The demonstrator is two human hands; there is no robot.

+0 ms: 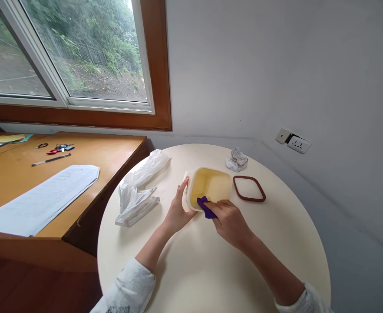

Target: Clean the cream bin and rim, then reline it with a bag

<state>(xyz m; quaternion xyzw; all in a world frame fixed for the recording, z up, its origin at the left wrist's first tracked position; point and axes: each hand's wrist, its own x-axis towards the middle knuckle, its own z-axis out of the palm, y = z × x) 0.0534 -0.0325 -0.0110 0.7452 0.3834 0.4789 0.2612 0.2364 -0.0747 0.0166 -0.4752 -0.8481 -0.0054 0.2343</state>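
Observation:
A pale yellow plastic food container (212,182) sits tilted toward me on the round table. My left hand (177,212) grips its left side, thumb at the near edge and fingers along the far left wall. In my right hand (232,221) is a purple cloth (207,208), pressed over the near rim and against the inside of the container. To the right lies a lid with a brown-red rim (249,188), flat on the tabletop. My right fingertips are partly hidden by the cloth and the container's edge.
Crumpled white plastic bags (137,191) lie on the left of the round table (207,274). A crumpled grey-white wad (237,160) rests near the back. On the wooden desk (113,150) are papers (44,200), a pen (51,160) and keys (61,148). A wall socket (298,144) is at right.

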